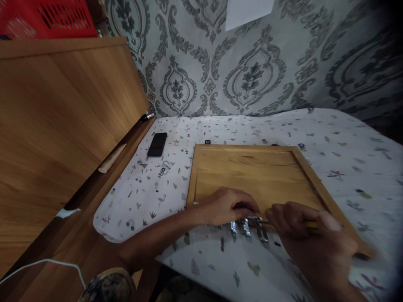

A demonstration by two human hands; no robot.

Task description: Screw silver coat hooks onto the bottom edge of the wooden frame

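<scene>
Largest item: wooden cabinet (63, 126), filling the view from 8 to 11 o'clock, with a red crate (47, 16) on top of it. Patterned wallpaper (252, 75) ran behind, from 11 to 2 o'clock. The surface (346, 159) carried a white printed cloth. On the cloth lay a framed wooden panel (252, 172), flat at centre, its near rail toward 6 o'clock. Right hand (299, 224) came in from 4 o'clock over the panel's near right corner; it was closed around a thin tool (311, 225), whose shaft pointed toward 9 o'clock. Left hand (228, 205) reached in from 7 o'clock and sat over the near rail, fingers curled together with the tips down on the hardware; could not tell whether it gripped or only pressed. Metal fitting (247, 227): shiny, in several segments, lying on the near rail with its long axis running 9 to 3 o'clock. It lay between the two hands, at 5 o'clock from the left hand and 9 o'clock from the right. The left hand touched it; the tool tip met its right end, so both hands were close, the left nearer. A dark phone (157, 144) lay face down on the cloth at 10 o'clock from the panel, well apart from both hands. A white cable (47, 263) trailed at 8 o'clock.
</scene>
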